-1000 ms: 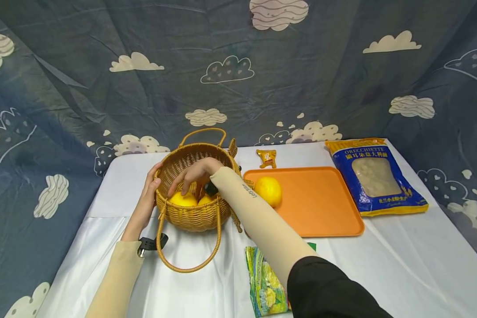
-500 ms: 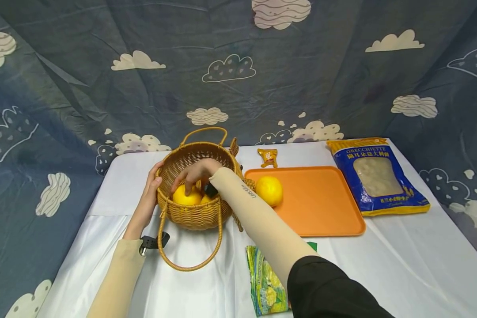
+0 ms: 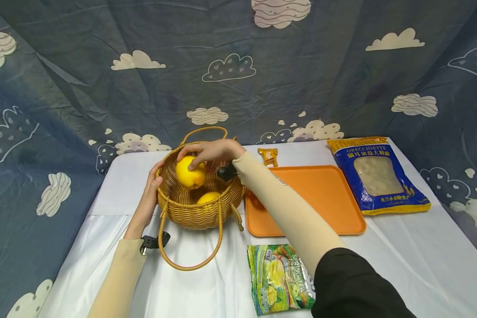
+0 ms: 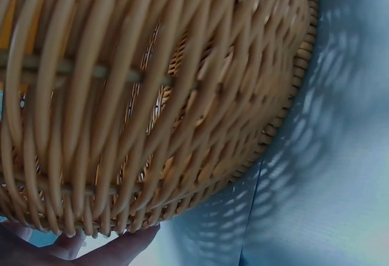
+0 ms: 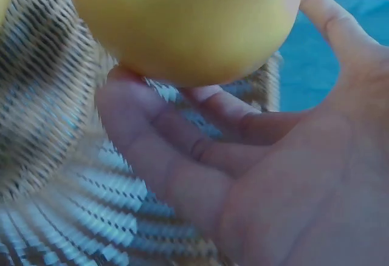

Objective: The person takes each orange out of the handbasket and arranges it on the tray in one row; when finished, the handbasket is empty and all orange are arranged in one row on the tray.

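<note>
Inside the woven basket (image 3: 194, 217), right hand (image 3: 211, 151) grips smooth yellow fruit (image 3: 191, 176) near a second fruit (image 3: 208, 197); left hand (image 3: 146, 201) touches its outside, grip unclear.

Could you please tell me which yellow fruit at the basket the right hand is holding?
It is the upper yellow fruit, gripped by the right hand; the lower yellow fruit lies ungripped in the basket.

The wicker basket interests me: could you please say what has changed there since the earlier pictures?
The right hand has lifted one yellow fruit, which it already touched, from low in the wicker basket up toward the opening. The second fruit lies inside as before; the left hand stays against the basket's side, and the basket has not visibly moved.
</note>
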Motion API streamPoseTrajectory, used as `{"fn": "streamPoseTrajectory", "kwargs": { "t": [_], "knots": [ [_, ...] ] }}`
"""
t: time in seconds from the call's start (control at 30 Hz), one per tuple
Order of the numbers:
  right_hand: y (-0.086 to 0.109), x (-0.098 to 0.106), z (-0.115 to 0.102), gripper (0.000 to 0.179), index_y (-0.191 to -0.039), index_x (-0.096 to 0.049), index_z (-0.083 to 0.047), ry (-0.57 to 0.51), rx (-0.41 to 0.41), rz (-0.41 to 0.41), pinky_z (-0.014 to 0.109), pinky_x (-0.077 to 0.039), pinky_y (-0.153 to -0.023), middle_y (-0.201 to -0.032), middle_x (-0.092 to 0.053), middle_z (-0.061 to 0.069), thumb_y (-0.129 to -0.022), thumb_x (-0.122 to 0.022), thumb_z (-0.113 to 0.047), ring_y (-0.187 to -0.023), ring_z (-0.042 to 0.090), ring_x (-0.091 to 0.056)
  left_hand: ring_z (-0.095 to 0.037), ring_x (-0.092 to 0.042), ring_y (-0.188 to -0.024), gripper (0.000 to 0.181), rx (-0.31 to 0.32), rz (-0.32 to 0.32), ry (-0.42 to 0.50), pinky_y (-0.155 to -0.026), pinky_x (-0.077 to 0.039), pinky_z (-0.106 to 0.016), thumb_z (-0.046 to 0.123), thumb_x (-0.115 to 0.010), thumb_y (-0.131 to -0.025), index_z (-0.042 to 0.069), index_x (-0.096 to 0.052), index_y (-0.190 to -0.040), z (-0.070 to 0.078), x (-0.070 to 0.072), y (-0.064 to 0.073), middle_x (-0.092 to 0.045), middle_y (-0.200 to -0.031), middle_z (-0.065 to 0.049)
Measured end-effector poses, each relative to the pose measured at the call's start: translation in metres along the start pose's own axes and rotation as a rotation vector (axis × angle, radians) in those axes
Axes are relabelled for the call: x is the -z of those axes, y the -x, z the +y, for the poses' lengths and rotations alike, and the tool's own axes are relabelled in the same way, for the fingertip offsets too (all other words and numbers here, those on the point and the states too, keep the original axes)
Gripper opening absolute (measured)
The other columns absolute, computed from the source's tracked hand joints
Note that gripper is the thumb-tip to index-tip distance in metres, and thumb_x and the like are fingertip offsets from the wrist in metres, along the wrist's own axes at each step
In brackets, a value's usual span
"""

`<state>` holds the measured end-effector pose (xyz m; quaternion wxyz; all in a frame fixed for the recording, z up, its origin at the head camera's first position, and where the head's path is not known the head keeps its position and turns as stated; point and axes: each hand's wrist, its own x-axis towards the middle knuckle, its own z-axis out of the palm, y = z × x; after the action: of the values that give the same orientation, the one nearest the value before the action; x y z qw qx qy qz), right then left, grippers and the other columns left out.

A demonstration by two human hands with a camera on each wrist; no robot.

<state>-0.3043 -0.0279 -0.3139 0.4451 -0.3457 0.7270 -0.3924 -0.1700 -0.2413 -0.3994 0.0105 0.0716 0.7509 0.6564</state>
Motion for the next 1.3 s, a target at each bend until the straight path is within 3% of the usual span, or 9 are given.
{"fn": "streamPoseTrajectory", "kwargs": {
  "t": [0.2,0.4,0.53,0.8,0.97,1.17,1.3],
  "knots": [
    [0.039,0.021,0.004,0.042,-0.138,-0.039,-0.017,-0.060,0.130,0.009,0.040,-0.046,-0.074,-0.130,-0.042,0.011,-0.098,-0.053,-0.015,-0.084,0.023,-0.051,-0.044,-0.019,-0.135,0.055,-0.002,0.016,-0.011,-0.101,-0.021,-0.063,0.033,-0.028,-0.102,0.019,-0.013,-0.153,0.002,-0.002,0.001,-0.010,-0.155,-0.012],
    [0.083,0.037,0.019,0.046,-0.141,-0.038,-0.019,-0.105,0.180,0.083,0.050,-0.045,-0.091,-0.126,-0.048,0.020,-0.098,-0.055,-0.018,-0.106,0.031,-0.055,-0.045,-0.020,-0.134,0.055,-0.014,0.018,-0.007,-0.099,-0.022,-0.064,0.033,-0.029,-0.102,0.019,-0.013,-0.153,0.002,-0.003,0.002,-0.010,-0.155,-0.013],
    [0.116,0.042,0.039,0.048,-0.142,-0.036,-0.019,-0.131,0.184,0.147,0.049,-0.045,-0.091,-0.133,-0.044,0.018,-0.098,-0.054,-0.018,-0.113,0.035,-0.052,-0.046,-0.020,-0.134,0.055,-0.016,0.010,0.006,-0.099,-0.021,-0.065,0.034,-0.029,-0.102,0.022,-0.013,-0.153,0.001,-0.003,0.001,-0.009,-0.155,-0.012],
    [0.177,0.041,0.096,0.049,-0.143,-0.035,-0.018,-0.133,0.069,0.273,0.048,-0.045,-0.092,-0.137,-0.040,0.016,-0.098,-0.055,-0.022,-0.116,0.034,-0.050,-0.045,-0.019,-0.134,0.055,-0.018,0.015,-0.001,-0.100,-0.019,-0.066,0.034,-0.028,-0.102,0.024,-0.012,-0.153,-0.001,-0.003,0.001,-0.009,-0.156,-0.010],
    [0.205,0.035,0.139,0.050,-0.143,-0.035,-0.018,-0.162,-0.029,0.321,0.053,-0.041,-0.095,-0.140,-0.037,0.015,-0.097,-0.055,-0.024,-0.117,0.035,-0.049,-0.047,-0.019,-0.134,0.055,-0.022,0.011,0.001,-0.099,-0.019,-0.067,0.035,-0.027,-0.102,0.023,-0.012,-0.153,-0.001,-0.002,0.002,-0.009,-0.155,-0.012],
    [0.221,0.026,0.178,0.049,-0.141,-0.037,-0.020,-0.149,-0.140,0.338,0.054,-0.041,-0.094,-0.140,-0.037,0.015,-0.097,-0.056,-0.027,-0.115,0.035,-0.047,-0.045,-0.020,-0.134,0.055,-0.014,0.017,-0.012,-0.100,-0.020,-0.065,0.034,-0.028,-0.102,0.020,-0.013,-0.153,0.003,-0.003,0.003,-0.010,-0.155,-0.012],
    [0.221,0.019,0.193,0.050,-0.141,-0.038,-0.019,-0.120,-0.189,0.329,0.053,-0.043,-0.090,-0.137,-0.038,0.016,-0.096,-0.057,-0.028,-0.105,0.034,-0.051,-0.046,-0.020,-0.134,0.055,-0.012,0.016,-0.005,-0.100,-0.020,-0.066,0.033,-0.028,-0.102,0.020,-0.013,-0.153,0.002,-0.003,0.002,-0.010,-0.155,-0.012]
  ]
}}
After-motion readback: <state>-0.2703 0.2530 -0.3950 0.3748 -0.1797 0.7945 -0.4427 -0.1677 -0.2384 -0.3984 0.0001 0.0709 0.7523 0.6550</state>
